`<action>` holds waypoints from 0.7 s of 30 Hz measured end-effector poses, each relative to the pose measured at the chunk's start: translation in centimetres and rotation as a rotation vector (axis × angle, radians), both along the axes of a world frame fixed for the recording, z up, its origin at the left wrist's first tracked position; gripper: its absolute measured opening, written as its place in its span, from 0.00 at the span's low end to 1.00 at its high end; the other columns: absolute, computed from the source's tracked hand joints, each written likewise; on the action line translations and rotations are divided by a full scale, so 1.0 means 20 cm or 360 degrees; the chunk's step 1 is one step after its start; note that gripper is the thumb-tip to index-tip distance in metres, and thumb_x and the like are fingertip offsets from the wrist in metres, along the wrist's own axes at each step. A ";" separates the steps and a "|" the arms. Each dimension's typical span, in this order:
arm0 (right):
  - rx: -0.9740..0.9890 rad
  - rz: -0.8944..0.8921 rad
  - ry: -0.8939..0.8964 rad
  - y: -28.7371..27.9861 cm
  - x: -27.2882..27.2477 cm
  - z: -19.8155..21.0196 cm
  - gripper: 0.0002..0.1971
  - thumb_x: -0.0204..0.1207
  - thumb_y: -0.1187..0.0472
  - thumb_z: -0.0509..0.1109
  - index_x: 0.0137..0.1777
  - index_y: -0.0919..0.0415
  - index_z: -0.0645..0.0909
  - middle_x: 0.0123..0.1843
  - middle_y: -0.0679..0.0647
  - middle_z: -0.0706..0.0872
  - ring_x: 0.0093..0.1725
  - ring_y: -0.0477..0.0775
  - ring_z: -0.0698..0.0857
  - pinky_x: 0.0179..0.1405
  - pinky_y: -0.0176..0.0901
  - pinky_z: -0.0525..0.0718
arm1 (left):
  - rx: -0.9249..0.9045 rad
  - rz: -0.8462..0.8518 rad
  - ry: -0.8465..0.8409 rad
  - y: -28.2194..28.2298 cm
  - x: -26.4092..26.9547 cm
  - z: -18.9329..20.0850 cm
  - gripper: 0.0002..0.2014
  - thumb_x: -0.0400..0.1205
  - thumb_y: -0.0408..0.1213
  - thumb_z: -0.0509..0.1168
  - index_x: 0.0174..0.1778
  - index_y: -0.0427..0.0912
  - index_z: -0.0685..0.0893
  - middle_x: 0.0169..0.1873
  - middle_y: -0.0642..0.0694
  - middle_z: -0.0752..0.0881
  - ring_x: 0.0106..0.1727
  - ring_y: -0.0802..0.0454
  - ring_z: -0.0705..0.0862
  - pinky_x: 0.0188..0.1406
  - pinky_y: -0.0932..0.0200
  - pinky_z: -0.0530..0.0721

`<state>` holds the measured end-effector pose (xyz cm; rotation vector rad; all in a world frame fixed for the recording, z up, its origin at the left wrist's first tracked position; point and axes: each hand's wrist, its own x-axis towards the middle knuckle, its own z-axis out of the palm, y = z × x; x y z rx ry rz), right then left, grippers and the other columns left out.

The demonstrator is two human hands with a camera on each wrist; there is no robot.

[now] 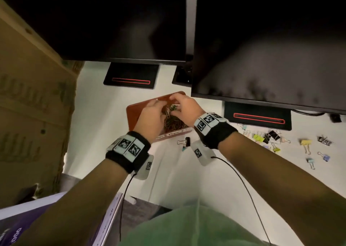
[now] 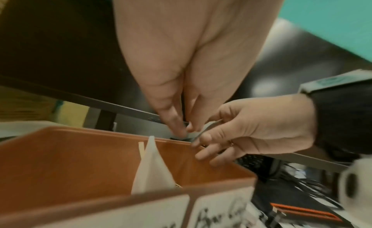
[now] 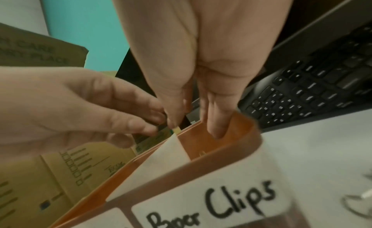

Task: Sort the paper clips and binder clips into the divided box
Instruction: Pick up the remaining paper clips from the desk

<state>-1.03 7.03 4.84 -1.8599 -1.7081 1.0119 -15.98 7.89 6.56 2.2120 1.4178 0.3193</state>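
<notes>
Two dark monitors (image 1: 271,43) hang over the back of the white surface (image 1: 187,167); a cardboard carton (image 1: 31,99) stands at the left, teal wall behind. A black keyboard (image 3: 314,88) lies under the right monitor.

Divided box (image 1: 134,110), orange-brown, sits mid-surface below the monitors. A white divider (image 2: 151,164) splits it; the front label on the right compartment reads roughly "Paper Clips". A heap of paper clips (image 1: 174,123) fills that right compartment. The left compartment's contents are hidden by the hand.

Left hand (image 1: 151,118) and right hand (image 1: 184,107) meet above the box. Both sets of fingers are narrow, pinching a small tangle of clips (image 1: 171,108) lifted above the heap, apparently pulling it apart. What exactly each pinch holds is too blurred to tell.

Binder clips (image 1: 271,136) lie scattered on the surface well to the right of the box, unsorted; a few more (image 1: 185,142) sit just in front of it.

Risks, as judged:
- Linked clips may drag extra ones up and spill over the divider or the rim.
- A binder clip caught in the tangle could drop into the paper clip side.
- Tugging hard might shift the light box or tip the divider.
- Most sorting appears yet to be done.
</notes>
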 end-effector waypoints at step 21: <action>-0.0410 0.0149 -0.0561 -0.55 0.17 -0.37 0.16 0.79 0.56 0.65 0.66 0.54 0.76 0.66 0.55 0.73 0.58 0.61 0.80 0.54 0.50 0.82 | -0.0420 -0.0694 0.0374 -0.34 0.08 -0.51 0.21 0.78 0.24 0.57 0.66 0.44 0.76 0.70 0.43 0.69 0.64 0.39 0.74 0.64 0.46 0.77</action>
